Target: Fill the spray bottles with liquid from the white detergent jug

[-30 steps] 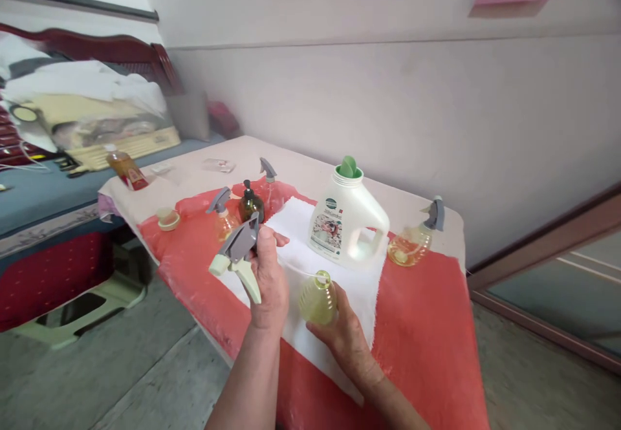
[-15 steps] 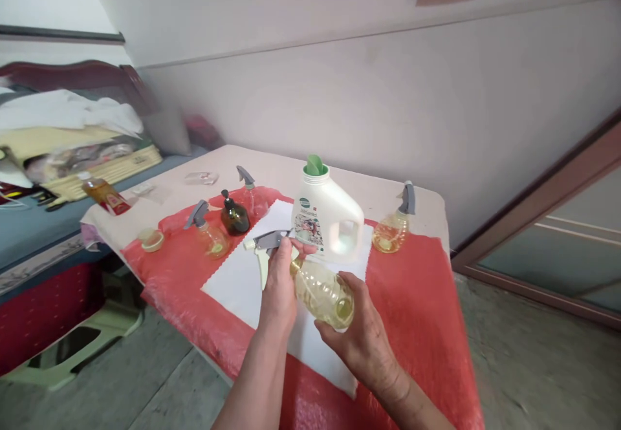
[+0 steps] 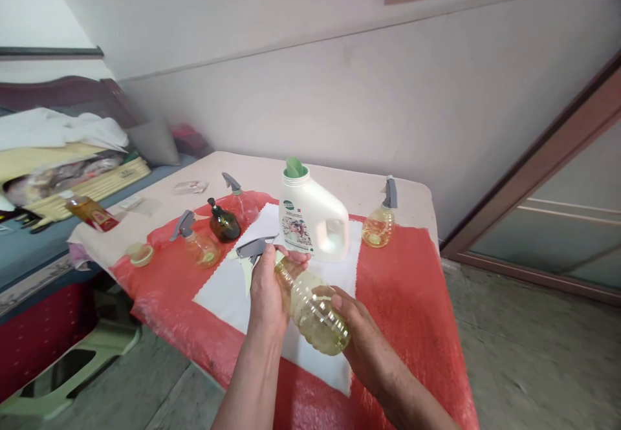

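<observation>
My left hand [image 3: 268, 291] is closed around the neck of a clear yellowish spray bottle [image 3: 310, 310], just below its grey trigger head. The bottle is tilted, head to the left and base toward the lower right. My right hand [image 3: 361, 330] grips the bottle's body near the base, thumb and fingers wrapped around its ribbed side. Just behind stands a large white jug [image 3: 317, 200] with a green top piece, a label and a moulded handle. Under both lies a white sheet [image 3: 220, 307] on a red cover [image 3: 405, 307].
Another spray bottle [image 3: 379, 226] stands at the right. To the left are a spray bottle [image 3: 200, 249], a dark pump bottle [image 3: 224, 223], a further spray bottle [image 3: 242, 205] and a round container [image 3: 140, 254]. A red-labelled bottle [image 3: 90, 209] lies near the bed. A stool [image 3: 72, 372] is at lower left.
My view has turned slightly right. The spray bottle has rotated, its base now facing less toward me, and my right hand has shifted its grip along the side.
</observation>
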A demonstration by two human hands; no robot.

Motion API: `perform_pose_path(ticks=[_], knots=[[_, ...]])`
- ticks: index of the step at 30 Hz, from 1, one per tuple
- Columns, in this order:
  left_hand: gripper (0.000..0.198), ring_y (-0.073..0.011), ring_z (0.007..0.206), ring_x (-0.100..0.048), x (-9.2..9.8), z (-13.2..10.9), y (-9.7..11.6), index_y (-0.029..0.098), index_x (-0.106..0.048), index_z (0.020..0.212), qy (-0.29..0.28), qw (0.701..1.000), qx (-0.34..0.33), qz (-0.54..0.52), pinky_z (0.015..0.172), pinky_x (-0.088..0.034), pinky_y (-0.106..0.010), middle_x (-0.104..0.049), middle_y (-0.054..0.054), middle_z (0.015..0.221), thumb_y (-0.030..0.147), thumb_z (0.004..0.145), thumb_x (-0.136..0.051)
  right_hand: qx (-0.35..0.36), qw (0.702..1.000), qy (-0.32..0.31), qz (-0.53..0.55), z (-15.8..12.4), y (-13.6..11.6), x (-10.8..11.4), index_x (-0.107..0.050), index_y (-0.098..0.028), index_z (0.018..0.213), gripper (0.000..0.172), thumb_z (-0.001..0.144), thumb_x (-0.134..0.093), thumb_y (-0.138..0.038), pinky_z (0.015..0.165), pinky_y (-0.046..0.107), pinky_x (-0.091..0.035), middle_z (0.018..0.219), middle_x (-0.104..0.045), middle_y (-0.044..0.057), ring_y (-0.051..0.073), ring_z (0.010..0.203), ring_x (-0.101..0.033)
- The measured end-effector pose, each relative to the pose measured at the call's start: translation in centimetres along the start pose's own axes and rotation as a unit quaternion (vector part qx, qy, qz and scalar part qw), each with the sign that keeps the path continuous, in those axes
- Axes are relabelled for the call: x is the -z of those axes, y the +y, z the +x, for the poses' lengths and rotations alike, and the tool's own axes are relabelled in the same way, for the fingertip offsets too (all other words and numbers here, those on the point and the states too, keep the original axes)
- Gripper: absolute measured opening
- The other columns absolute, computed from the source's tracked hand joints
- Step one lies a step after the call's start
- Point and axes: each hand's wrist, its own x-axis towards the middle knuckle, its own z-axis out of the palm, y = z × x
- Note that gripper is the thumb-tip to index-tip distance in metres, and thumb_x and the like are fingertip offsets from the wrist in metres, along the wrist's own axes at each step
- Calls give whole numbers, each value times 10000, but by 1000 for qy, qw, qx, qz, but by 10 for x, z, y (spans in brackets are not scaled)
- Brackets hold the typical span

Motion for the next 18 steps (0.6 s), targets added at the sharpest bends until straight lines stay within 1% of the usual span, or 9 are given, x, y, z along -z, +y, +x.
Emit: perform_pose_path(ticks=[2,4,7,9,11,13,16,17,18], knots=[[339,-210,703,-676,1,1,0,179,-553,751,5,1000,12,-7,727,-505,-339,-648,-40,647,495,755,-677,-24,999,1,40,2,3,-1,-619,-171,967,376,853,-569,-526,672,303,-468,828,-608,36,187,765,-568],[345,-209,671,-670,2,2,0,181,-547,759,13,1000,13,-7,698,-508,-339,-636,-31,625,501,752,-678,-17,1000,1,25,3,4,2,-622,-171,953,359,864,-569,-515,685,292,-457,827,-600,28,176,772,-553],[345,-204,675,-669,3,2,0,183,-544,766,17,1000,8,3,699,-509,-332,-631,-23,628,499,749,-682,20,998,1,-57,4,5,8,-625,-193,1043,335,866,-600,-477,769,293,-444,919,-617,28,177,858,-548],[332,-196,669,-666,3,2,1,184,-544,769,17,1000,-3,17,694,-508,-321,-627,-16,629,489,758,-676,30,996,7,-83,3,7,9,-608,-213,1105,354,878,-588,-484,820,312,-442,992,-623,35,188,912,-555],[311,-184,648,-659,3,2,1,187,-544,774,25,999,-25,34,687,-505,-313,-624,-8,628,476,777,-658,31,997,14,-67,1,9,8,-562,-237,1169,414,901,-516,-550,830,340,-457,1080,-613,55,205,953,-568],[293,-168,632,-651,4,4,2,188,-540,771,58,996,-55,39,703,-505,-310,-621,0,625,460,787,-648,51,996,20,-69,-2,11,4,-471,-279,1258,503,863,-557,-580,853,362,-472,1203,-569,70,226,1031,-566],[292,-164,640,-650,6,9,5,195,-516,755,102,993,-58,8,745,-507,-324,-609,13,613,452,774,-653,141,976,32,-162,-7,12,-3,-360,-323,1330,748,717,-771,-442,935,382,-462,1311,-498,73,246,1140,-529],[299,-173,661,-658,7,9,6,197,-513,757,101,994,-50,-2,756,-507,-333,-612,11,616,459,768,-656,163,969,33,-185,-7,12,-5,-361,-319,1328,782,687,-803,-394,944,381,-462,1300,-506,74,247,1141,-531],[308,-185,692,-667,7,10,7,199,-514,761,89,995,-39,-6,767,-508,-342,-622,3,627,469,762,-660,164,968,33,-185,-7,12,-6,-390,-301,1304,743,691,-799,-396,908,375,-486,1250,-540,76,245,1096,-561]])
